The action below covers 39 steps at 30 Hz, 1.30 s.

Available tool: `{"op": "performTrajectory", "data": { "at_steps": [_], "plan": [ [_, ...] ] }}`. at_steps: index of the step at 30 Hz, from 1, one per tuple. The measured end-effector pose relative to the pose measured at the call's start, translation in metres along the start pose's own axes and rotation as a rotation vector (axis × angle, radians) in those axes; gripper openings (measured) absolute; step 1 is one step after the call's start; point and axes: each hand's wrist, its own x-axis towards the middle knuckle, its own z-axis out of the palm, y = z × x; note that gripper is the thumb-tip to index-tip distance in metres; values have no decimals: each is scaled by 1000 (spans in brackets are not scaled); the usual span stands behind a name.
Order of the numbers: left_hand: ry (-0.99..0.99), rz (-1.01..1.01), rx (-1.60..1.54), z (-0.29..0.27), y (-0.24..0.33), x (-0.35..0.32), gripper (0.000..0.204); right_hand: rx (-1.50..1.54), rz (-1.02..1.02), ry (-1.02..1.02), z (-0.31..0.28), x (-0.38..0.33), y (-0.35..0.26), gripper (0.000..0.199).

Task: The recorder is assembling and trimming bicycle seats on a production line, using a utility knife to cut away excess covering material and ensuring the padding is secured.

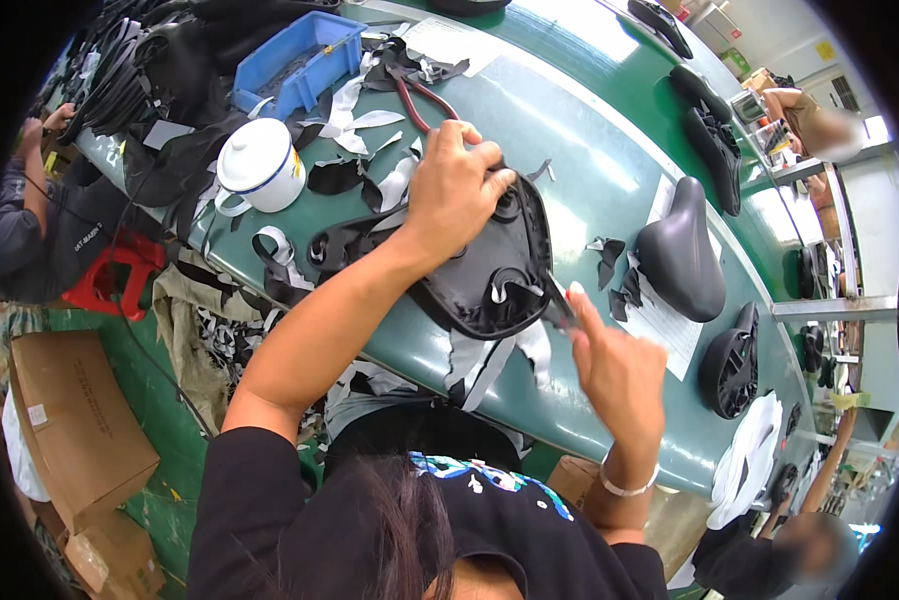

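An upside-down black bicycle saddle (pixel 465 270) lies on the green table in front of me, its hollow underside up. My left hand (pixel 460 190) grips its far rim, thumb on the underside and fingers curled over the edge. At the saddle's right rim, my right hand (pixel 615 365) is closed on a slim knife (pixel 560 298), its tip against the edge. Motion blurs the knife and part of that hand. Black and white trimmed strips (pixel 490 365) hang at the saddle's near edge. Pliers with red handles (pixel 410 105) lie just beyond my left hand.
A white lidded enamel mug (pixel 260 165) and a blue bin (pixel 300 65) stand at left among cloth scraps. A finished black saddle (pixel 682 255) rests on paper at right, near another upturned saddle (pixel 732 365). Cardboard boxes (pixel 80 420) sit on the floor; other people work around.
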Motion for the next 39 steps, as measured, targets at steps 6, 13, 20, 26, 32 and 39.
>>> {"op": "performTrajectory", "data": {
  "at_steps": [6,13,20,26,32,39],
  "plan": [
    [-595,-236,-195,-75,16,-29,24,153,-299,-70,-6,54,67,44],
    [-412,-490,-1131,-67,32,-44,25,-21,-486,-77,-23,50,50,49],
    [-401,-47,-511,-70,55,-7,14,-19,-258,-100,-11,-7,35,54],
    [-953,361,-404,-57,78,-79,18,54,-342,-100,-21,19,50,50],
    [-842,275,-545,-50,74,-88,22,153,-629,-46,-17,85,47,48],
    [-371,-74,-276,-138,42,-28,21,20,-585,-219,-20,82,52,51]
  ]
}}
